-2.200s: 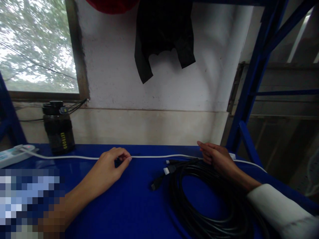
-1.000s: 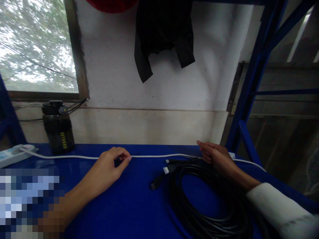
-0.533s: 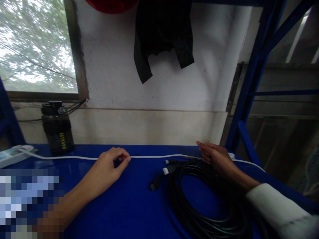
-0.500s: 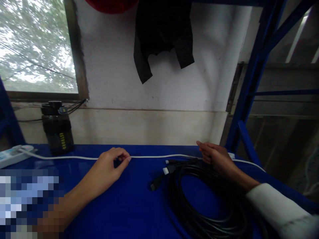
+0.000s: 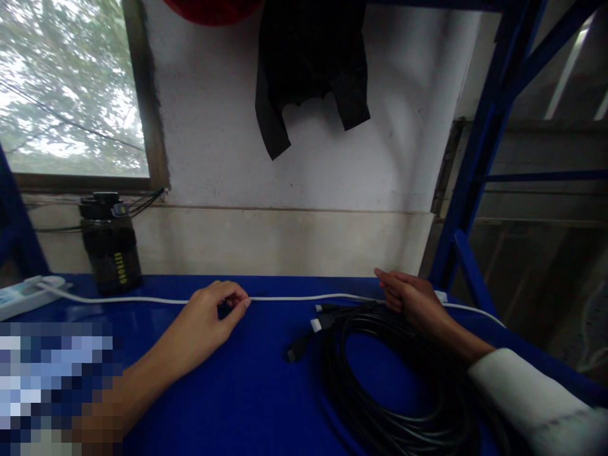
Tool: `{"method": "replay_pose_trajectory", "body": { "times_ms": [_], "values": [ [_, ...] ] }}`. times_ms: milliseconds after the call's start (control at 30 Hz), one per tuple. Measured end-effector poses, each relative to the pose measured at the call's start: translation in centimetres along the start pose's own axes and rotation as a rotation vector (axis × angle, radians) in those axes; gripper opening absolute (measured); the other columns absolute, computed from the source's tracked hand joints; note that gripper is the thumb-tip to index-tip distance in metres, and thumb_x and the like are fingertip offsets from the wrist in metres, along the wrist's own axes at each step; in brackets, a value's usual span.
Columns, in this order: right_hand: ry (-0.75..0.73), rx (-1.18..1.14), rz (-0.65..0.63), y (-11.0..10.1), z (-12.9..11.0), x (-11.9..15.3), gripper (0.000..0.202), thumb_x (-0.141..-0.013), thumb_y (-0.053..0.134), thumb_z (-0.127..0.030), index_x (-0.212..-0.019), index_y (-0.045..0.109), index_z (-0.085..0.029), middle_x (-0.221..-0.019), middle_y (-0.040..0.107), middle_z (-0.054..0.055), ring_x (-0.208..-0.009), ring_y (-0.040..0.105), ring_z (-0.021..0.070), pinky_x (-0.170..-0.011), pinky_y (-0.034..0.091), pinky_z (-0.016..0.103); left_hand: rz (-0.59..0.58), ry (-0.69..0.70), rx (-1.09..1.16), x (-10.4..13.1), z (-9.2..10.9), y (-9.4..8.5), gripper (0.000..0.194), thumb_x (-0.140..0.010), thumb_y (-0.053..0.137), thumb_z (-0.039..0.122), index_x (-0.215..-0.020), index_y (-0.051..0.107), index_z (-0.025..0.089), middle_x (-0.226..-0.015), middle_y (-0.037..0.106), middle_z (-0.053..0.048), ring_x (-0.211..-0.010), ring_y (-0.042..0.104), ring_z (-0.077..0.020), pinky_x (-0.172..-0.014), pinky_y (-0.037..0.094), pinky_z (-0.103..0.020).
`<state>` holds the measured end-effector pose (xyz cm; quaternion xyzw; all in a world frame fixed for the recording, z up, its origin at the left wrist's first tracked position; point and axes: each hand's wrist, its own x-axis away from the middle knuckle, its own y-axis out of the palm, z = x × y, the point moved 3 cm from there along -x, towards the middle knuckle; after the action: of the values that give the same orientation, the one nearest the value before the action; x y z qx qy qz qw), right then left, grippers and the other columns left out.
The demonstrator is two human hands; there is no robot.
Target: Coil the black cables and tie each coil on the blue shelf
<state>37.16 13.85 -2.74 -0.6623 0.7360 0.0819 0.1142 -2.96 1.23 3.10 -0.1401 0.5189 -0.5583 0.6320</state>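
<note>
A thin white cable point(image 5: 304, 298) runs from left to right along the back of the blue table. My left hand point(image 5: 211, 310) pinches it between thumb and forefinger, leaving a gap inside the curve of the fingers. To the right, my right hand point(image 5: 411, 301) is on the same cable with its lower fingers curled at it and one finger stretched out to the left; the grip itself is partly hidden. Below that hand lies a thick coil of black cable point(image 5: 332, 380). Its dark connectors point(image 5: 298, 348), one with a pale tip point(image 5: 316, 325), point left.
A white power strip point(image 5: 23, 294) sits at the left edge, beside a dark drinking bottle point(image 5: 109, 247). Blue metal posts point(image 5: 479, 139) frame the blue table point(image 5: 237, 392). A black cloth item point(image 5: 311, 63) and something red point(image 5: 213, 9) hang above, against the wall.
</note>
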Motion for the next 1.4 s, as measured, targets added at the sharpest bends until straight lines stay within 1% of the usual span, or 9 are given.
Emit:
{"method": "replay_pose_trajectory", "body": {
  "times_ms": [233, 500, 1067, 1400],
  "values": [
    [0.051, -0.066, -0.011, 0.17, -0.19, 0.2, 0.044, -0.078, 0.087, -0.058, -0.07, 0.064, -0.022, -0.051, 0.041, -0.006, -0.044, 0.033, 0.0104, -0.043, 0.024, 0.027, 0.006, 0.0, 0.01, 0.09, -0.05, -0.04, 0.025, -0.097, 0.056, 0.037, -0.092, 0.075, 0.023, -0.091, 0.077, -0.004, -0.085, 0.07, -0.0241, -0.081, 0.052, -0.038],
    [0.059, -0.081, -0.004, 0.22, -0.37, 0.28, 0.044, -0.076, 0.089, -0.057, -0.07, 0.064, -0.021, -0.05, 0.042, -0.006, -0.044, 0.034, 0.0101, -0.042, 0.024, 0.027, -0.001, -0.009, 0.015, -0.04, 0.03, 0.0, 0.025, -0.098, 0.056, 0.037, -0.092, 0.075, 0.023, -0.091, 0.077, -0.004, -0.086, 0.069, -0.0243, -0.081, 0.051, -0.038],
    [0.062, -0.092, 0.004, 0.26, -0.36, 0.32, 0.043, -0.077, 0.089, -0.055, -0.069, 0.064, -0.02, -0.05, 0.041, -0.006, -0.043, 0.033, 0.0085, -0.042, 0.025, 0.025, -0.003, -0.013, 0.022, 0.0, -0.08, 0.03, 0.024, -0.097, 0.056, 0.037, -0.093, 0.075, 0.022, -0.091, 0.076, -0.003, -0.087, 0.069, -0.024, -0.082, 0.05, -0.037],
    [0.059, -0.079, 0.008, 0.25, -0.33, 0.29, 0.044, -0.078, 0.088, -0.056, -0.068, 0.064, -0.021, -0.05, 0.04, -0.006, -0.043, 0.033, 0.0096, -0.042, 0.025, 0.026, 0.001, -0.01, 0.02, 0.03, -0.23, 0.1, 0.024, -0.097, 0.056, 0.037, -0.093, 0.075, 0.023, -0.091, 0.076, -0.003, -0.087, 0.069, -0.0236, -0.082, 0.05, -0.037]
  ]
}}
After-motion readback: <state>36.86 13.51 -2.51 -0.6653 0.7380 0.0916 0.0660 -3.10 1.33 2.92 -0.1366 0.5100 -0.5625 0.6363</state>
